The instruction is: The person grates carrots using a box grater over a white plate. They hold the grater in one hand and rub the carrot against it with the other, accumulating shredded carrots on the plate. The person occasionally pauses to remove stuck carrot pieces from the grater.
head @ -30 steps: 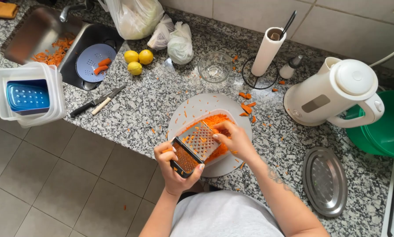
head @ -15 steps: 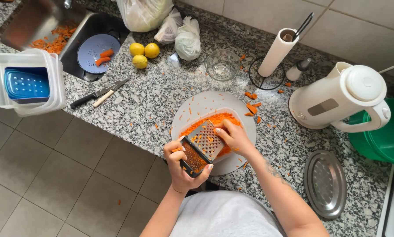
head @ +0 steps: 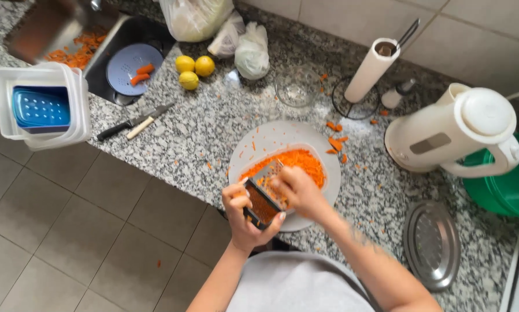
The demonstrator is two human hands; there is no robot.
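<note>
While the left hand [head: 245, 216] wraps its fingers around the near end of a flat metal grater [head: 263, 196], the right hand [head: 297, 190] presses down on the grater's perforated face, fingers curled — whatever it pinches there is hidden under the palm, so I cannot tell what it holds. Tilted over a round white plate [head: 271, 138], the grater has its far edge dipping toward a loose, fluffy heap of grated carrot [head: 297, 162], bright orange against the smooth plate. That plate sits near the front edge of a speckled grey granite counter [head: 213, 121], and orange shreds and small chunks lie scattered on the stone just beyond it.

Further back stand a clear glass bowl [head: 296, 89] and an upright roll of paper towel [head: 370, 69] on a wire holder. To the right is a cream plastic kettle [head: 453, 136] with a rounded lid, beside a green tub [head: 505, 185]; a dull, oval metal lid [head: 431, 242] lies flat in front of them. On the left, three lemons [head: 193, 70] cluster near knotted plastic bags [head: 236, 43], and a black-handled knife [head: 129, 124] rests beside a pale peeler. A steel sink [head: 126, 40] holds a blue colander with carrot pieces — stacked white tubs [head: 39, 107] with a perforated blue insert stand at the counter's corner.
</note>
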